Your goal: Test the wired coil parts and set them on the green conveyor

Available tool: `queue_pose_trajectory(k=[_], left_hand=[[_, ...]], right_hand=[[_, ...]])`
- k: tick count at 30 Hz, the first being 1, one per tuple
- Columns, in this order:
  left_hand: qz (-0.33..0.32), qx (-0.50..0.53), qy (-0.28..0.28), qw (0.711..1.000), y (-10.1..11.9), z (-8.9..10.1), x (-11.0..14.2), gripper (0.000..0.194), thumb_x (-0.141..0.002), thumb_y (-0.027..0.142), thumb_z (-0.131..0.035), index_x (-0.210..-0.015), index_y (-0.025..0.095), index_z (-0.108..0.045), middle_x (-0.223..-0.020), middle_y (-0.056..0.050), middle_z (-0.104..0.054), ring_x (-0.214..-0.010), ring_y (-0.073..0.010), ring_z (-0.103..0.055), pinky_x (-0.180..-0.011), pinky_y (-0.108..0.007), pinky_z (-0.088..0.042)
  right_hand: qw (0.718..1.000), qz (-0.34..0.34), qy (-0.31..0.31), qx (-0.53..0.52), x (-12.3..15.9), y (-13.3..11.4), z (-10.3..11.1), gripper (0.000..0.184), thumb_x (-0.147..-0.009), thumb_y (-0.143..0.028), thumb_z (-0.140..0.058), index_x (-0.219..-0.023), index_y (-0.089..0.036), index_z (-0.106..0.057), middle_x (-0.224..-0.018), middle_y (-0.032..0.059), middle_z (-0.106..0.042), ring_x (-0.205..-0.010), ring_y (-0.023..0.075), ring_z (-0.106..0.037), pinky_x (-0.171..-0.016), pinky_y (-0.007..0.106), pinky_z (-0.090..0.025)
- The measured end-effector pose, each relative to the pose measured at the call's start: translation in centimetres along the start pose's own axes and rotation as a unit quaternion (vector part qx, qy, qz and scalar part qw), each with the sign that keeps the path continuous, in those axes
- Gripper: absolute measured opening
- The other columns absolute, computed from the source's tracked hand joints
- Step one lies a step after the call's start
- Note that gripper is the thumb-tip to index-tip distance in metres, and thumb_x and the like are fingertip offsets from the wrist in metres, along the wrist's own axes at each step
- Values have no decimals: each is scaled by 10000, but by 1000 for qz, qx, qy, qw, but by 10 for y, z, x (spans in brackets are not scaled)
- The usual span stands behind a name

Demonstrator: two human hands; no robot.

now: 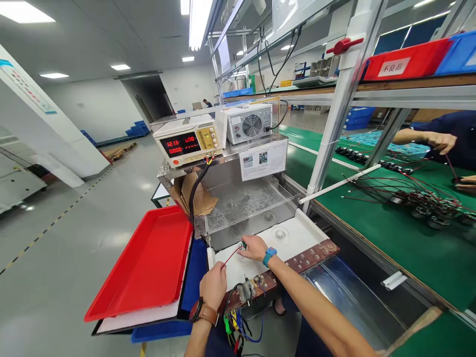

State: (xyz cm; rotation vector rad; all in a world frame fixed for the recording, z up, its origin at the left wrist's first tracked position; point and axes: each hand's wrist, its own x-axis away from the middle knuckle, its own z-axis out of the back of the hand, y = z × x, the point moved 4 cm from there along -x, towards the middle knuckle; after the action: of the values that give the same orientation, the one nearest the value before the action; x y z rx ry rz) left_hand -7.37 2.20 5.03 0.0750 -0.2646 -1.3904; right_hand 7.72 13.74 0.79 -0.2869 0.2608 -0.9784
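Note:
My right hand [253,247], with a blue watch on its wrist, is closed on a small dark-and-green wired part [243,245]; the fingers cover most of it. Thin red wire [232,257] stretches from this part to my left hand [213,285], which pinches the wire's other end. Both hands are over a white tray [297,238] with a round raised dish in it. Just in front of them runs a brown strip [273,280] studded with metal screws. Green, yellow and other coloured clips [232,320] on cables hang below that strip.
A power supply [188,141] with lit red digits stands on a metal stand beside a grey fan unit [250,124]. A red tray [148,263] lies to the left. At right, a co-worker's hand [441,141] is above a green bench [420,258] bearing wired motors [427,206].

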Motion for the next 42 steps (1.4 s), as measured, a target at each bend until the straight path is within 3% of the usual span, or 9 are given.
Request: queue_pose_trajectory(k=[4,7,11,14,18,23,31,39,42], left_hand=[[50,13,-22,998,-31,11,23,284,-919,316,-317,-928,216,-582,-901,-107,-713,-870,-247,-668,-621,-288,-373],[39,183,-72,980,-47,6,43,276,-902,375,-355,-785,213,-545,-680,-41,-642,-702,-196,-632,-601,-272,-376],[52,531,-208,820,-28,-15,66,377,-823,564,-471,-827,189,-513,-534,59,-484,-449,-97,-490,-456,-204,-315],[50,657,-297,691,11,-20,79,357,-782,515,-587,-857,175,-510,-585,43,-536,-445,-79,-521,-411,-169,-320],[10,694,-358,625,61,-10,88,316,-816,460,-583,-842,148,-540,-610,-11,-593,-531,-129,-620,-441,-188,-443],[-24,674,-365,642,88,0,77,379,-834,499,-553,-862,122,-584,-708,-53,-643,-577,-131,-650,-438,-175,-462],[-48,661,-324,675,88,5,63,405,-769,493,-646,-896,110,-616,-745,-28,-615,-532,-66,-570,-479,-175,-455],[-39,490,-78,868,61,-23,-2,289,-741,402,-608,-848,134,-634,-680,-33,-654,-651,-150,-608,-643,-273,-478],[-48,454,-42,889,58,-43,-16,196,-700,328,-633,-749,143,-676,-718,-48,-680,-711,-165,-593,-717,-288,-455]], right_hand=[[996,-48,-45,61,-8,10,-19,576,-794,-693,-510,-955,-154,-635,-902,146,-702,-847,271,-658,-697,312,-438],[995,-49,-57,73,-11,7,-25,643,-765,-735,-507,-960,-140,-651,-897,168,-704,-860,293,-662,-712,332,-452],[993,-53,-75,80,-11,10,-30,685,-745,-764,-494,-949,-130,-655,-913,183,-699,-877,306,-659,-731,344,-458],[994,-38,-71,70,-8,14,-32,667,-755,-726,-522,-1043,-130,-606,-954,170,-694,-884,292,-656,-735,331,-453],[994,5,-89,56,-4,16,-34,478,-827,-541,-560,-1115,-160,-548,-998,136,-688,-935,271,-639,-757,310,-431],[992,-14,-114,47,-6,21,-39,454,-807,-511,-597,-1119,-186,-539,-998,117,-689,-945,263,-632,-746,294,-414],[994,-26,-104,24,-9,26,-44,462,-779,-532,-612,-1101,-208,-548,-962,86,-696,-923,246,-638,-719,276,-396],[993,-25,-110,38,-9,25,-43,464,-780,-495,-589,-1132,-196,-540,-971,103,-695,-909,257,-640,-722,289,-397],[993,-23,-110,40,-9,25,-43,460,-780,-486,-589,-1129,-190,-539,-968,107,-694,-905,255,-641,-716,286,-397]])
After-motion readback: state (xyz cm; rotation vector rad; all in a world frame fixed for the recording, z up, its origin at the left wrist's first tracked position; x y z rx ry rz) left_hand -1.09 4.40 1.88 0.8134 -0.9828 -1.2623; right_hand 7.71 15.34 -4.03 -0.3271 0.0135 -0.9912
